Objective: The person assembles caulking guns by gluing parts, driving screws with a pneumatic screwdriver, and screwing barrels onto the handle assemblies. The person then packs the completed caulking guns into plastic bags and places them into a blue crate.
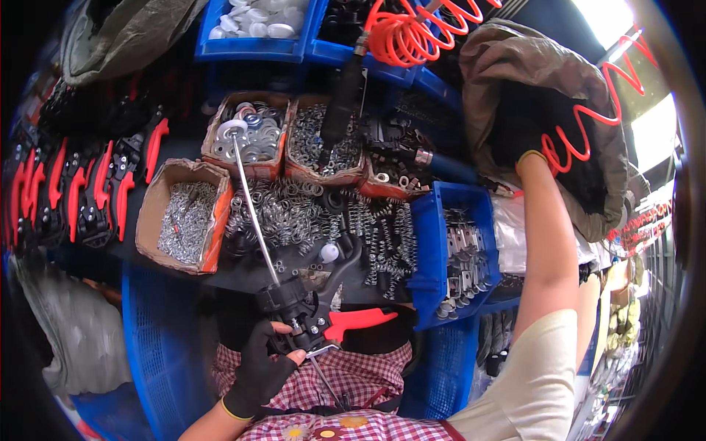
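My left hand (259,367), in a black fingerless glove, grips the black body of a caulking gun (300,331) above my lap. The gun has a red trigger (360,320) pointing right. Its long metal rod (254,209) slants up and away, ending in a pale round disc (232,129) over a carton of washers (254,149). My right arm stretches far to the right, and my right hand (521,136), in a dark glove, is inside the mouth of a large grey-brown sack (577,66). Shadow hides its fingers and whatever they touch.
Cartons of small metal parts (151,220) and loose springs (283,213) cover the bench. A blue bin (430,272) holds metal pieces. A black power driver (343,106) hangs from a red coiled hose (401,40). Several red-handled black assemblies (103,184) stand left.
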